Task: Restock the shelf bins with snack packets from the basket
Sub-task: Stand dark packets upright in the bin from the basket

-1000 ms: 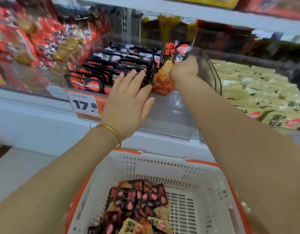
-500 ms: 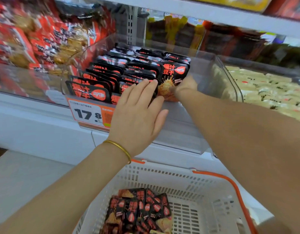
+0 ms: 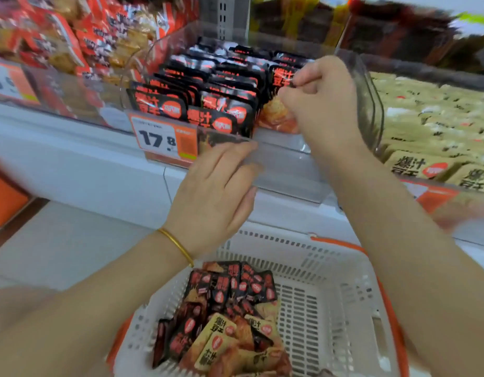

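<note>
Shop shelf (image 3: 72, 159), orange tag (image 3: 164, 140) reading 17.8, right hand (image 3: 325, 104) pinching black packet (image 3: 278, 83)

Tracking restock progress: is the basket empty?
Not empty: the basket holds a pile of black and tan packets on its left.

Black-red packets (image 3: 200, 102); white basket (image 3: 330, 308), orange rim.

The right hand (image 3: 325, 104) pinches a snack packet (image 3: 274, 114) inside the clear bin (image 3: 370, 104), while the left hand (image 3: 216, 191) touches its front wall.
</note>
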Demonstrator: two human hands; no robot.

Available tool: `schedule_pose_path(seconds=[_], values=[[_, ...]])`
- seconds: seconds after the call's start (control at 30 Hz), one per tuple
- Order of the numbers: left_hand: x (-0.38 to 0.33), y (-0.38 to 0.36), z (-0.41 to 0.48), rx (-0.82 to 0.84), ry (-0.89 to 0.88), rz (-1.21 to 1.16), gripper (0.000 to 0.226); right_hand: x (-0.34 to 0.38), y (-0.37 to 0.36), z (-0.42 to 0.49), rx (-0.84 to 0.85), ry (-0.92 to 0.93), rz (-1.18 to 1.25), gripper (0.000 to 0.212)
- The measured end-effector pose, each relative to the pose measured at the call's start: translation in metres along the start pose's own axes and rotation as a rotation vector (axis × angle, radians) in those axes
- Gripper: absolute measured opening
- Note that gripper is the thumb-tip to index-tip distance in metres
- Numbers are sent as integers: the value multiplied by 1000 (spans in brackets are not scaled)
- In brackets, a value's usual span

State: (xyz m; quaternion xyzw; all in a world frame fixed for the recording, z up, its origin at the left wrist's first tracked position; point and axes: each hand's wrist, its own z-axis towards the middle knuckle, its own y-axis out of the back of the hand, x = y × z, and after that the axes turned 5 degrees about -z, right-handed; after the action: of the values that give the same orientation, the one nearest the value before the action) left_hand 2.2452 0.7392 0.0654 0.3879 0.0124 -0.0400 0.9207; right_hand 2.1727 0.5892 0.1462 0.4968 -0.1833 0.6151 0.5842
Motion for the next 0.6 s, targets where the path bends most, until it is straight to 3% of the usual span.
schedule_pose_path(seconds=[0.1, 0.3, 0.43, 0.53, 0.6], values=[[3, -27, -49, 232, 11, 28, 28, -17, 9, -82, 182, 50, 38, 34], [17, -101, -126, 1031, 257, 131, 45, -162, -38, -159, 686, -425, -373, 11], [35, -161, -163, 1270, 320, 129, 60, -205, -40, -186, 918, -503, -501, 7], [43, -188, -189, 1392, 364, 134, 68, -215, -33, -193, 951, -496, -531, 7], [45, -192, -198, 1483, 352, 156, 61, -218, -29, -192, 961, -496, -539, 5]])
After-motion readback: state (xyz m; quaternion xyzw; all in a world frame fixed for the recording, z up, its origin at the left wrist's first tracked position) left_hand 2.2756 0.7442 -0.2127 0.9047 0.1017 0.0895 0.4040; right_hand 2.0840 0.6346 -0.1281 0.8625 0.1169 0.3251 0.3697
